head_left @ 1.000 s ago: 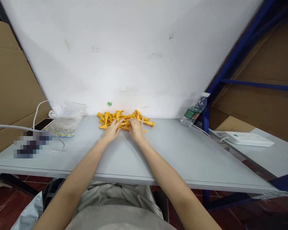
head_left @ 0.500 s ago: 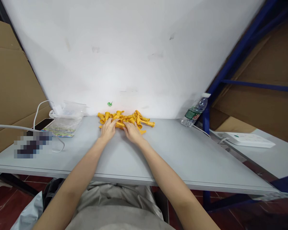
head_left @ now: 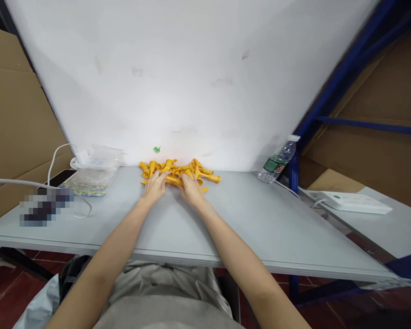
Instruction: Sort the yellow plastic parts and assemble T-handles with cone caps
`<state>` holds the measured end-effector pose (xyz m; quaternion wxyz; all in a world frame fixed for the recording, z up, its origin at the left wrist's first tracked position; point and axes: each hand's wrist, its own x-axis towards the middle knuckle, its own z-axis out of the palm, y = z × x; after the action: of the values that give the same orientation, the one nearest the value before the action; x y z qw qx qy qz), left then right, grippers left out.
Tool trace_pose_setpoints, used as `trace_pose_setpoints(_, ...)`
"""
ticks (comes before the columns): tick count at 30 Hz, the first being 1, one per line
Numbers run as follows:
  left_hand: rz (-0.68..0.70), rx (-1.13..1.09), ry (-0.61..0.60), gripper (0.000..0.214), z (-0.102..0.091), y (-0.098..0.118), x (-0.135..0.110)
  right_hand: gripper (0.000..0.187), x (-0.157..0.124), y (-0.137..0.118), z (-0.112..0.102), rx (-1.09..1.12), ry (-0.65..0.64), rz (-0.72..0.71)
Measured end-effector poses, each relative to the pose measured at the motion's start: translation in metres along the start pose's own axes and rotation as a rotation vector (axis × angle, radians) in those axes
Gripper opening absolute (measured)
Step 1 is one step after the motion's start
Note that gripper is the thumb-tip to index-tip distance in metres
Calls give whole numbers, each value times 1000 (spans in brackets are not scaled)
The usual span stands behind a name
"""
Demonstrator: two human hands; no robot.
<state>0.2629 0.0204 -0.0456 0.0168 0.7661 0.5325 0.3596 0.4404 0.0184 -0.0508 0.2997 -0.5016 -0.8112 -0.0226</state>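
Grey counter; left hand and right hand, both flat with fingers loosely spread over the near side of the heap of yellow plastic pieces at the counter's far middle, pinching nothing that shows. Clear bag well to the left; tilted water bottle well to the right; neither stands in the way.

One camera only, worn on the person's head, looking forward and down over the grey table to the white wall at its far edge. It sits close: the lap fills the near bottom, and the left hand and right hand land mid-frame. Cardboard edges the left, blue racking the right.
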Motion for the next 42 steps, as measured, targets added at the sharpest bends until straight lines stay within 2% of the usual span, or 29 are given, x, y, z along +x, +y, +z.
trace_pose_setpoints(4,-29,8,-7,47,-3,1,1,27,-1,-3,2,27,-13,-21)
trace_pose_setpoints(10,-89,69,-21,50,-5,3,1,32,-2,-5,9,13,-118,-22)
trace_pose_setpoints(18,-85,107,-10,49,-5,-1,3,24,-1,-13,3,-92,-12,-17)
trace_pose_setpoints(27,-80,78,139,47,-2,-13,8,27,1,-25,10,-198,42,-12)
trace_pose_setpoints(30,-114,27,244,46,-3,-23,10,30,0,-18,14,-158,39,39)
trace_pose_setpoints(32,-152,-35,340,44,-4,-32,12,26,0,-10,15,-95,47,67)
trace_pose_setpoints(35,-215,-158,456,37,-3,-44,15,22,1,5,16,2,145,75)
trace_pose_setpoints(39,-284,-360,537,30,3,-56,18,25,6,29,14,101,401,70)
trace_pose_setpoints(42,-304,-485,575,29,8,-60,20,31,8,54,10,118,602,212)
